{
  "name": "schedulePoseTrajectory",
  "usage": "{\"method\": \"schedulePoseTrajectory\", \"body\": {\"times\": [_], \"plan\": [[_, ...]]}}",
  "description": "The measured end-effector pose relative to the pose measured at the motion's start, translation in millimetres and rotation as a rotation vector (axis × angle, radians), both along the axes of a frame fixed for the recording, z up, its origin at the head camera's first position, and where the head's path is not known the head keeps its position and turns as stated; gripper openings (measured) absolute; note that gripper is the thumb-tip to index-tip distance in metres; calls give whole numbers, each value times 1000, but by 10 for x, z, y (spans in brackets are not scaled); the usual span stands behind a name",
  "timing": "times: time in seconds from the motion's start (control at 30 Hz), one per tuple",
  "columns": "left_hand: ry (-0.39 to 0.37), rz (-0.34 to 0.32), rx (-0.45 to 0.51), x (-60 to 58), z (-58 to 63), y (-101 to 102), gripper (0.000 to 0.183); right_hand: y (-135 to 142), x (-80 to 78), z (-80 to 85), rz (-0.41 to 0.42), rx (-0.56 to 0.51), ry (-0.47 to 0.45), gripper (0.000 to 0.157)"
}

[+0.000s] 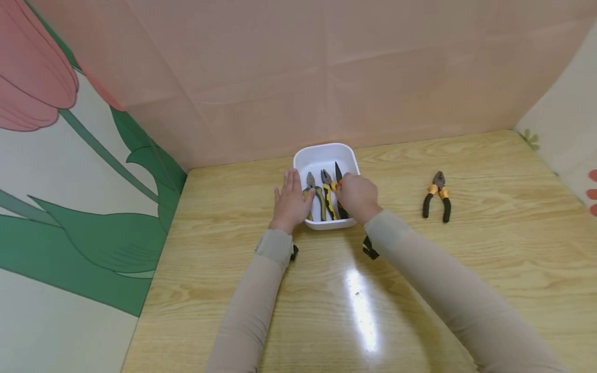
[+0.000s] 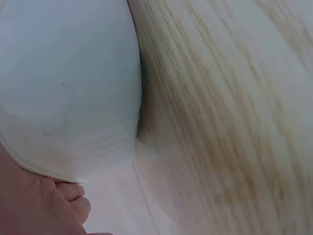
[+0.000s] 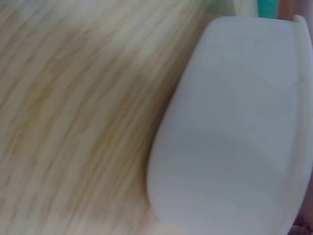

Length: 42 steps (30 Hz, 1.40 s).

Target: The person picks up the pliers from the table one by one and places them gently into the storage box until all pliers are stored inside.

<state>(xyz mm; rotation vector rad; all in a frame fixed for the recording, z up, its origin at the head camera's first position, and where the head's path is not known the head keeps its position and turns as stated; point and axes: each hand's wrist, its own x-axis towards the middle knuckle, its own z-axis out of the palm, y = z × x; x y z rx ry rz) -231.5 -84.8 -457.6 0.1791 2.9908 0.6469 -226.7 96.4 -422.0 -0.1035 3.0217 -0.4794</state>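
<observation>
A white plastic bin point(image 1: 322, 225) holds several pliers lying side by side. My left hand point(image 1: 291, 201) rests on its left rim with fingers straight, its thumb over olive-handled pliers point(image 1: 319, 197). In the middle lie combination pliers point(image 1: 328, 194) with yellow and black handles. On the right, my right hand point(image 1: 358, 196) grips long-nose pliers point(image 1: 338, 172), whose dark pointed tip shows beyond the curled fingers; part of their handles is covered. The left wrist view has the bin's outer wall point(image 2: 68, 93) with fingers at its rim, and the right wrist view the opposite wall point(image 3: 230, 127).
Another pair of pliers point(image 1: 438, 194), with orange and black handles, lies on the wooden table point(image 1: 508, 248) to the right. A pink-covered wall point(image 1: 261, 77) stands behind the bin. The wall at left point(image 1: 93, 248) carries a painted tulip.
</observation>
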Motion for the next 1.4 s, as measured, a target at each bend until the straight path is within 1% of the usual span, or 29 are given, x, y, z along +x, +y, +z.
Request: {"method": "schedulePoseTrajectory", "body": {"times": [0.1,0.33,0.4,0.53,0.67,0.83,1.03,1.13,1.23,1.4], "plan": [[10,-1,3,2,3,0,79,-5,11,-36,20,19,29,24],[-16,2,-17,-18,0,6,79,-20,42,-127,59,64,93,24],[-20,1,-20,-26,-6,9,80,-26,44,-158,63,69,120,24],[0,-4,-10,-28,8,6,79,-43,46,-178,52,57,171,24],[7,-5,-2,-26,22,1,79,-58,44,-194,51,54,184,23],[-11,-4,-2,-9,12,1,80,-67,48,-241,64,54,202,22],[7,0,1,6,4,-1,80,-82,57,-221,63,14,162,26],[16,2,6,15,1,-2,80,-91,70,-216,70,1,167,27],[9,3,13,21,6,-1,80,-91,73,-223,80,2,180,26],[9,1,11,11,9,0,80,-93,63,-220,93,-1,171,28]]}}
